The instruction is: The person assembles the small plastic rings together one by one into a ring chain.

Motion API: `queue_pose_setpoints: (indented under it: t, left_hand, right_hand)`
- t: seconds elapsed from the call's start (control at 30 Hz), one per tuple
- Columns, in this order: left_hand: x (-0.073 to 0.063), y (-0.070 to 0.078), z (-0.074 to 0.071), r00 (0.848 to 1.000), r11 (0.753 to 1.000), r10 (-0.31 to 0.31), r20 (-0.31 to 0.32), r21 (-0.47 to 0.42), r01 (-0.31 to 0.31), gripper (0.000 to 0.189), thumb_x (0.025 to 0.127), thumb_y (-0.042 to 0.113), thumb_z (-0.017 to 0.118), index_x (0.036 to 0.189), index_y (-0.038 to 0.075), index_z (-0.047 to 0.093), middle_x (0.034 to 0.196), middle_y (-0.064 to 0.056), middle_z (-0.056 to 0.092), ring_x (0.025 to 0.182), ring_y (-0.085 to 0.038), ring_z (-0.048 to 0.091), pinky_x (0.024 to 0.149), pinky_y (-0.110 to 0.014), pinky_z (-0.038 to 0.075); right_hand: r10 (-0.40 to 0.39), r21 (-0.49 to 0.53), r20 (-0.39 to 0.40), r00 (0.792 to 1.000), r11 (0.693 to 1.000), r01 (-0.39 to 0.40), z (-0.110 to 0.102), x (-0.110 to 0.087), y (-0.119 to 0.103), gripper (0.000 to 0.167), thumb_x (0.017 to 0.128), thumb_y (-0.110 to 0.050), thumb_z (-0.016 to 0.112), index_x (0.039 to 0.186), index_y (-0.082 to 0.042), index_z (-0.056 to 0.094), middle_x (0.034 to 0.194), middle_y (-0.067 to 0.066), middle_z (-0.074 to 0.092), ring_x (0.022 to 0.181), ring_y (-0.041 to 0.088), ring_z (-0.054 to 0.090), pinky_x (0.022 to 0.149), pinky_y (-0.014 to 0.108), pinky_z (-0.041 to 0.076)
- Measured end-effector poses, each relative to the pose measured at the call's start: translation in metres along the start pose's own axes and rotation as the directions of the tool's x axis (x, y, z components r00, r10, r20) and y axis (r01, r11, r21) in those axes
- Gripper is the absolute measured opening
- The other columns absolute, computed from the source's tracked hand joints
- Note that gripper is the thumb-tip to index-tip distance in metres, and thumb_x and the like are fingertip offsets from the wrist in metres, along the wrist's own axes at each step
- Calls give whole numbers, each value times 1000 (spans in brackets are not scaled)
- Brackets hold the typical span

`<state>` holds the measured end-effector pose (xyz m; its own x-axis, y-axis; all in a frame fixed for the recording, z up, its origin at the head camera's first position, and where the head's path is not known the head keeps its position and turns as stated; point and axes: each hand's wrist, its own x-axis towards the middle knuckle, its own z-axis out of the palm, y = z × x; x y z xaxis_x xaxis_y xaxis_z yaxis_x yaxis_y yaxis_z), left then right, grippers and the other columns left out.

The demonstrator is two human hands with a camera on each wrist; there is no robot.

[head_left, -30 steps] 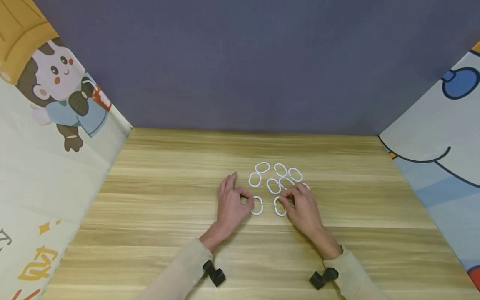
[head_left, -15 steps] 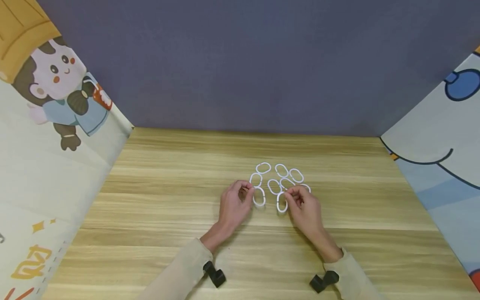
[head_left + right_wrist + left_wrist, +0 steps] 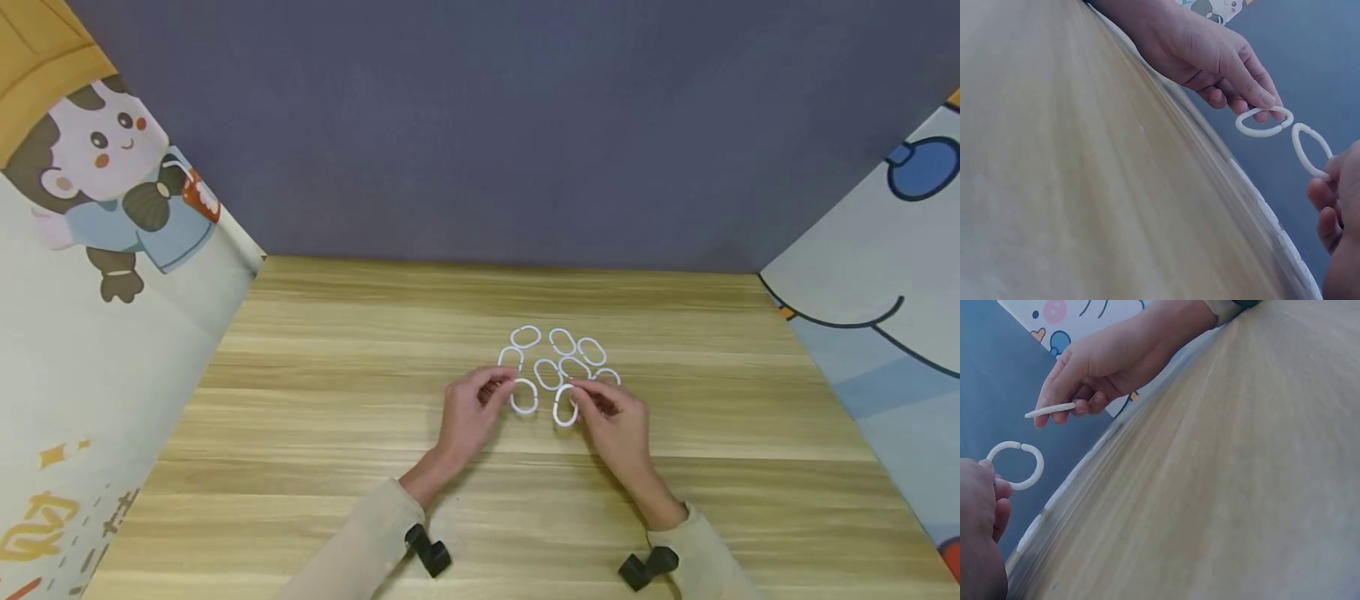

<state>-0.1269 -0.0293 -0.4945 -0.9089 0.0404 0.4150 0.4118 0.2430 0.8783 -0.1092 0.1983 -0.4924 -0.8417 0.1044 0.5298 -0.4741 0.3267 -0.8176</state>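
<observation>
My left hand pinches a white oval split link between thumb and fingertips, just above the table. A small gap in that link shows at its top in the left wrist view. Opposite, my right hand pinches a second white split link the same way. The two links are held close together but apart, as the right wrist view shows. Behind them, several loose white links lie flat on the wooden table, some touching one another.
A dark blue-grey panel stands along the table's back edge. Printed cartoon panels rise at the left and right. A black wrist mount sits on the left sleeve, another mount on the right.
Both hands have lifted their links off the table. The left hand has moved slightly right and forward, bringing its link nearer the right one. The other links lie as before.
</observation>
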Motion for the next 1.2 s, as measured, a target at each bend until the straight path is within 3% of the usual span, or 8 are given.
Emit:
queue_pose_setpoints:
  t: [0.1, 0.23, 0.5, 1.0, 1.2]
  left_hand:
    - [-1, 1, 0, 1000, 1000, 16, 11, 12, -17, 14, 96, 0, 84, 110, 1, 85, 102, -10, 83, 77, -9, 69, 69, -22, 60]
    - [-2, 2, 0, 999, 1000, 8, 39, 1, -8, 13, 95, -1, 84, 108, 1, 85, 102, -11, 84, 78, -10, 70, 70, -23, 62]
    - [-3, 2, 0, 997, 1000, 7, 83, -15, -6, 11, 96, 0, 84, 107, 2, 84, 99, -11, 83, 77, -12, 72, 70, -24, 62]
    - [-2, 1, -1, 991, 996, 81, 110, 25, -84, 9, 92, 0, 87, 101, 4, 86, 96, -11, 83, 72, -3, 63, 64, -20, 56]
    - [-3, 3, -2, 978, 985, 150, 148, 66, -162, 8, 92, 5, 89, 100, 8, 88, 96, -6, 84, 71, -3, 58, 62, -19, 51]
  right_hand:
    - [88, 67, -17, 996, 994, -87, 0, -2, 0, 13, 92, 18, 79, 101, 9, 82, 81, 13, 78, 62, 4, 66, 57, 12, 53]
    - [144, 97, -34, 989, 985, -140, -1, -1, -3, 10, 90, 19, 79, 97, 11, 80, 81, -4, 77, 62, 1, 64, 56, 12, 52]
    - [124, 52, -18, 992, 991, -123, -1, -3, -4, 8, 84, 18, 81, 89, 12, 78, 77, -16, 73, 61, -2, 60, 55, 11, 46]
    - [97, 2, 38, 995, 995, -97, 1, -5, -1, 15, 82, 20, 79, 86, 5, 81, 73, -3, 74, 62, -3, 62, 56, 10, 49]
    - [66, -37, 41, 997, 997, -64, 1, -6, -1, 17, 81, 19, 81, 86, 3, 82, 72, 3, 75, 62, -5, 61, 56, 9, 49]
